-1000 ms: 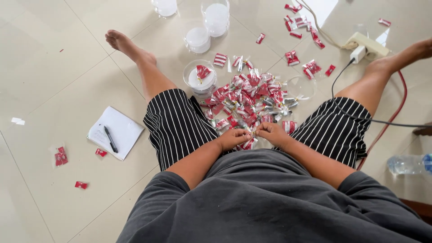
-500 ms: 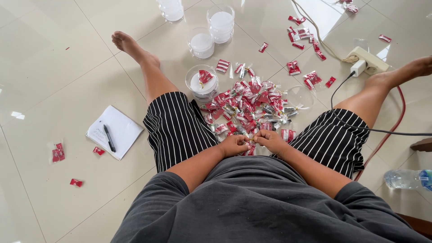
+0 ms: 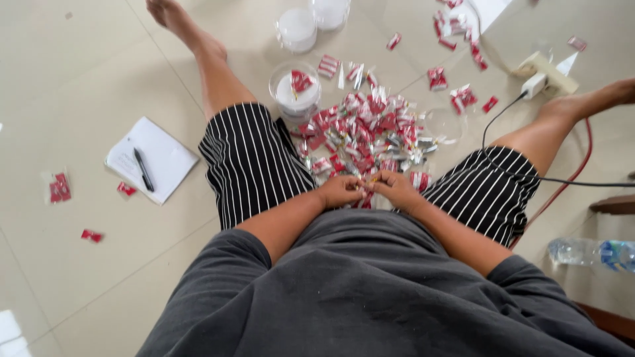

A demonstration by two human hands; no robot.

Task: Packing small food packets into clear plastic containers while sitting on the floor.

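Since a second ago the view has tipped down and closer, so the pile [image 3: 370, 135] of red sachets now sits higher in frame, while both hands stay together at its near edge, between the person's spread legs. That suggests the same small handling job goes on in place rather than a reach for something new.

The left hand [image 3: 340, 190] and right hand [image 3: 395, 188] meet fingertip to fingertip, knuckles up, forearms angled inward from the lap. Each is narrowly pinched on 1 small sachet [image 3: 368, 182] held between them just above the floor [image 3: 79, 79]; how it is gripped is too small to tell.

A clear cup [image 3: 296, 89] with 1 sachet on top stands beyond the pile. A notepad [image 3: 152, 158] with a pen [image 3: 143, 169] lies to the left.
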